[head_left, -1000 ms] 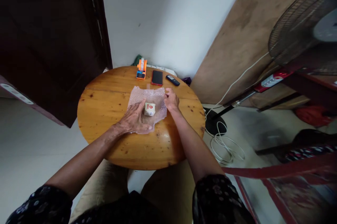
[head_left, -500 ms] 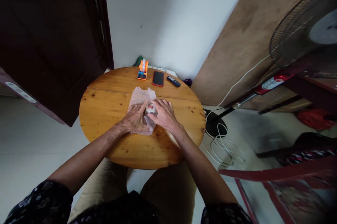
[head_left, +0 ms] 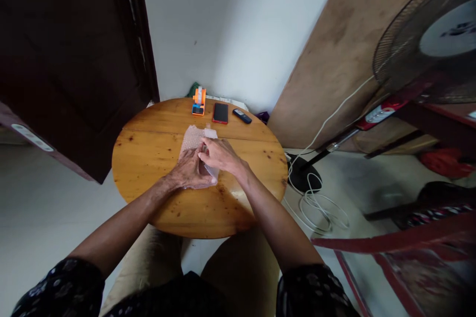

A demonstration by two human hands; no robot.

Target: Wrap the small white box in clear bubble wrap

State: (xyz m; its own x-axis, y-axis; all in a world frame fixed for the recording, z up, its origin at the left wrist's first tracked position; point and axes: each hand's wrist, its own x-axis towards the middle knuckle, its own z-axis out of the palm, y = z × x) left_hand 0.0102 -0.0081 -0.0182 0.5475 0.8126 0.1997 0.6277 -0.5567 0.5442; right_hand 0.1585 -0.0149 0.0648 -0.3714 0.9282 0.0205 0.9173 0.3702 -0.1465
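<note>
A piece of bubble wrap [head_left: 192, 134] lies on the round wooden table [head_left: 148, 153], with a smoother whitish strip [head_left: 210, 133] at its upper right. My left hand [head_left: 190, 169] rests on the wrap, its thumb spread away from the fingers. From the right, my right hand [head_left: 222, 154] reaches over, thumb and fingers drawn together beside the left fingertips. What sits between those fingertips is hidden. The small white item with red print is covered by my hands.
An orange and blue tape dispenser [head_left: 199, 101], a dark phone with red edges [head_left: 220, 113] and a black remote-like device [head_left: 242, 116] stand along the table's far side. To the right are a standing fan [head_left: 379, 113] and a coiled white cable [head_left: 323, 213] on the floor.
My right hand has moved left and its fingers have drawn together over the wrap. The white item with red print, visible before, is now covered. The camera view has shifted slightly.
</note>
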